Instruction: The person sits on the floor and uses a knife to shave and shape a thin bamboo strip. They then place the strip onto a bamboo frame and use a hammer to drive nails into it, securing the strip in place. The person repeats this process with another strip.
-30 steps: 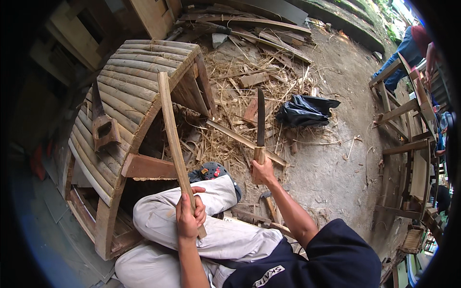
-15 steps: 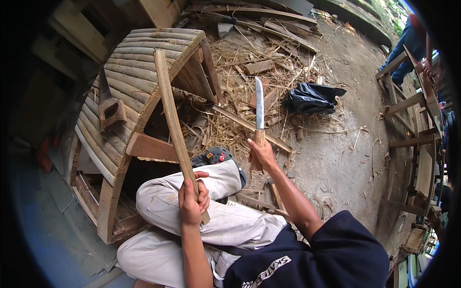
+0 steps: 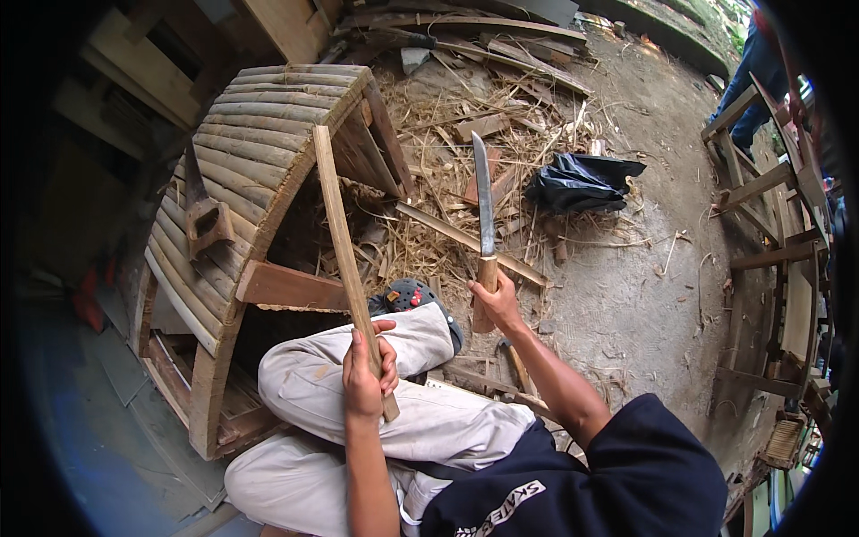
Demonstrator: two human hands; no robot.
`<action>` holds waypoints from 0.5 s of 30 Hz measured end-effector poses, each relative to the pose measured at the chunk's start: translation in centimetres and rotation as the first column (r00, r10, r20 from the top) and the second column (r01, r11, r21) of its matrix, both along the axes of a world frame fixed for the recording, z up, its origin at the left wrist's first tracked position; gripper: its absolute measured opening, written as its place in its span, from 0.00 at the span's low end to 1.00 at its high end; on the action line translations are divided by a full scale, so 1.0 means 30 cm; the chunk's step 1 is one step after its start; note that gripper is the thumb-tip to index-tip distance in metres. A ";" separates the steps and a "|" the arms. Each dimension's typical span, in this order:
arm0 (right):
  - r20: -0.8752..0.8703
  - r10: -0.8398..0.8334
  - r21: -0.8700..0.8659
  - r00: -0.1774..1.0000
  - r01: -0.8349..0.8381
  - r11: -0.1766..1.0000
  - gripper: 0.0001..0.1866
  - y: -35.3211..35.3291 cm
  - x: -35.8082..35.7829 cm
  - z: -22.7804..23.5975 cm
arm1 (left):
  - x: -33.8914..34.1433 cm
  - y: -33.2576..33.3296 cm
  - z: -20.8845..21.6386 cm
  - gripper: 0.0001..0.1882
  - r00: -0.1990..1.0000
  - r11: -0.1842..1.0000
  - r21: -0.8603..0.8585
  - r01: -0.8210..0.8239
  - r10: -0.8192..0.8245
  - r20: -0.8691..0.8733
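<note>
My left hand [image 3: 368,370] is closed around the lower end of a long, slightly curved wooden strip [image 3: 337,221]. The strip slants up and away over my bent leg, its top in front of the wooden frame. In my right hand [image 3: 497,301] is a machete [image 3: 486,197] with a straight wooden handle, its blade pointing up and away from me. The blade stands apart from the strip, to its right. Left of the strip is a curved wooden frame [image 3: 259,148] covered with narrow round slats.
A handsaw [image 3: 208,224] lies on the slats. Wood shavings and offcuts [image 3: 447,166] litter the ground ahead, beside a black plastic bag [image 3: 586,183]. A hand tool with a wooden handle [image 3: 517,365] lies near my right forearm. Wooden framework [image 3: 761,259] and a person [image 3: 750,85] are at the right.
The wooden strip's top has dropped nearer and shifted slightly right. My right hand has moved a little right and toward me, and the machete's blade has turned slightly.
</note>
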State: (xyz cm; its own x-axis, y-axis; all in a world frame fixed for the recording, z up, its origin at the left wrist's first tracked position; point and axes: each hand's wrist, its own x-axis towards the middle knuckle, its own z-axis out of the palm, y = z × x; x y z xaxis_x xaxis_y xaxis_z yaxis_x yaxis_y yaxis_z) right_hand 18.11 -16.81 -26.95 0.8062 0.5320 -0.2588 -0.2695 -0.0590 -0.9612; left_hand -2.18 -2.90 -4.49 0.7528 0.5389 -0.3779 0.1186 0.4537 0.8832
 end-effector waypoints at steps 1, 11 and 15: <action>-0.037 0.036 0.078 0.999 -0.033 0.996 0.22 0.007 -0.013 0.021 | -0.002 -0.001 -0.002 0.34 1.000 1.000 -0.003 -0.007 0.007 0.009; -0.395 0.624 0.825 0.674 -0.040 0.564 0.12 0.113 -0.148 0.377 | -0.056 -0.026 0.058 0.33 0.959 0.978 0.111 -0.179 0.148 0.240; -0.301 0.790 0.909 0.533 -0.090 0.407 0.18 0.130 -0.181 0.557 | -0.105 -0.025 0.148 0.33 0.906 0.955 0.116 -0.275 0.217 0.363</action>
State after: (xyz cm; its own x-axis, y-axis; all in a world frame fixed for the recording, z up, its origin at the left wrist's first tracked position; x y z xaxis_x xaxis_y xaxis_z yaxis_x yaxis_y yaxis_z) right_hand 12.68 -12.92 -10.24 0.1648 0.9722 0.1662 -0.9469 0.2031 -0.2492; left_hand -5.32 -3.65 -0.05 0.6558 0.7548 -0.0136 -0.3009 0.2778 0.9123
